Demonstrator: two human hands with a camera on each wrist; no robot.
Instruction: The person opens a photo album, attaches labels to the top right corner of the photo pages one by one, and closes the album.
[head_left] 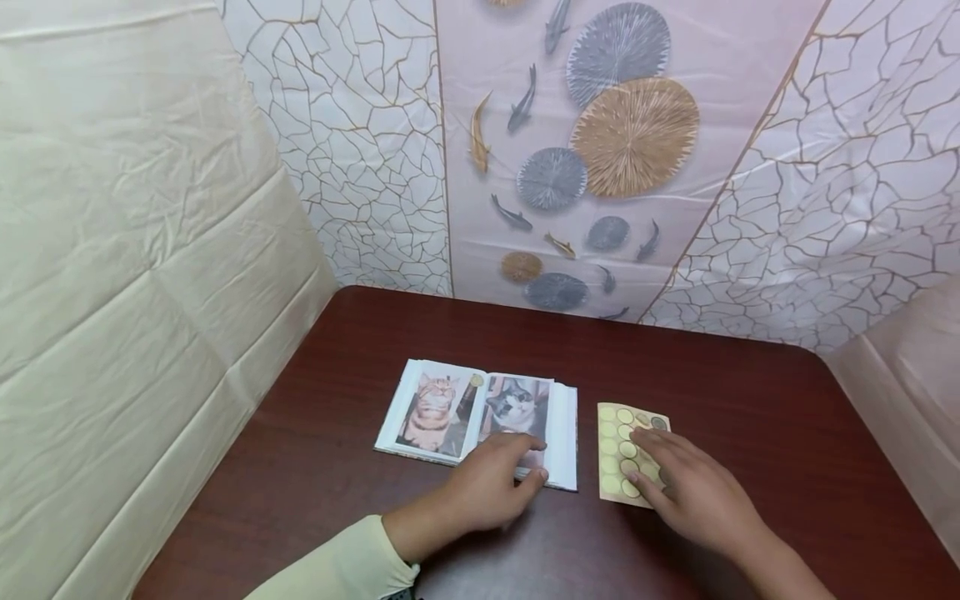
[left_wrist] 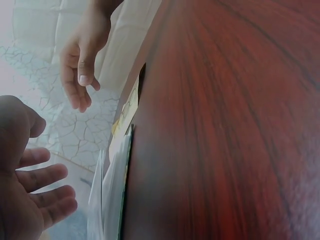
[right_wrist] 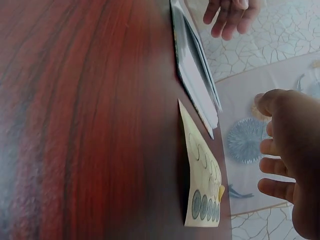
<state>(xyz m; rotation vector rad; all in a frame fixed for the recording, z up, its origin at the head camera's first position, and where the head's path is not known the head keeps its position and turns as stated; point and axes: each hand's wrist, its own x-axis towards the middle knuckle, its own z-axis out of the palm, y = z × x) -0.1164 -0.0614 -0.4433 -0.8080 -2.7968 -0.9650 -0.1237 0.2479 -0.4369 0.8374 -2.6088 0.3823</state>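
An open photo album (head_left: 471,421) lies on the dark red table, with an orange cat photo (head_left: 432,412) on its left page and a grey-and-white cat photo (head_left: 517,404) on its right page. A small round yellow sticker (head_left: 477,380) sits at the top right corner of the orange cat photo. My left hand (head_left: 491,483) hovers over the right page's lower part, fingers loose and holding nothing. To the album's right is a yellow sheet of round stickers (head_left: 609,454). Above it floats my right hand (head_left: 697,492), relaxed, with nothing between its fingers; it hides the sheet's right side.
The table (head_left: 315,508) ends at a patterned cloth backdrop (head_left: 375,167) behind and a cream cloth (head_left: 135,292) on the left. In the right wrist view, a yellow piece (right_wrist: 221,193) stands up from the sheet's far edge. The sheet lies slightly bent.
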